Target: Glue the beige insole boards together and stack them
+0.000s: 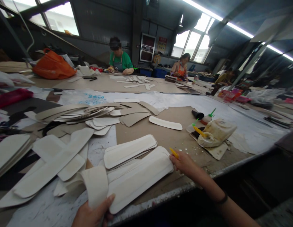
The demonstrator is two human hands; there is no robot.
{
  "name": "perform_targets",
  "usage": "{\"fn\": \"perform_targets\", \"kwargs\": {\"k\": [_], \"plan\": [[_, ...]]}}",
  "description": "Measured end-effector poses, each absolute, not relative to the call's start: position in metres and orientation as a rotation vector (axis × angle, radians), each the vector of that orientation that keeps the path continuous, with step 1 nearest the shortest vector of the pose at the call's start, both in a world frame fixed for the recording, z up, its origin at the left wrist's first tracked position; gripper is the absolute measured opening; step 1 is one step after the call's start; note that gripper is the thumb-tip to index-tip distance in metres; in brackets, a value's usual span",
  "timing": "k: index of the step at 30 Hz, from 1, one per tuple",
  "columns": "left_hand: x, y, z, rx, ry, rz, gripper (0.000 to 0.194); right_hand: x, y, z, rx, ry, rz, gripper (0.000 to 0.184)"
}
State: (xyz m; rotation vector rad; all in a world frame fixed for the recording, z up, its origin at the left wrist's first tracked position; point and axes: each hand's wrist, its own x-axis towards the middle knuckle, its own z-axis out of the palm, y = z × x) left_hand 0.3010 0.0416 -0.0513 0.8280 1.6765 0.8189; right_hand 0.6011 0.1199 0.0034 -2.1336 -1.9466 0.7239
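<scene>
One pale stack (141,181) lay lengthwise between my left hand (94,211), gripping a curled piece (96,183), and right hand (183,163), gripping a yellow stick (174,153).

An orange bag (53,65) lies left of a person in green (124,60); strip lights (239,30) glow above

The room is dim, lit by daylight from the far left window (62,17) and far right window (203,41), both blown out to flat white. A long tube light (239,30) glares overhead on the right. Soft light falls on the pale strips (141,181), with faint shadows beneath; below the near table edge (158,201) lies deep darkness. Far details look soft, straight lines lean towards the sides, corners smear, and pixelated patches cover the far workers' (124,61) faces.
</scene>
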Motion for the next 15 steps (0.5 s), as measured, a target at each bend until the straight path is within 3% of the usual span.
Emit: {"fn": "perform_targets", "kwargs": {"k": [9,15], "plan": [[0.298,0.032,-0.028,0.791,1.521,0.922,0.034,0.601,0.106,0.008,-1.910,-1.644,1.089,0.043],[0.292,0.030,-0.029,0.731,1.573,1.031,0.039,0.578,0.077,0.027,-2.003,-1.653,0.824,0.039]]}}
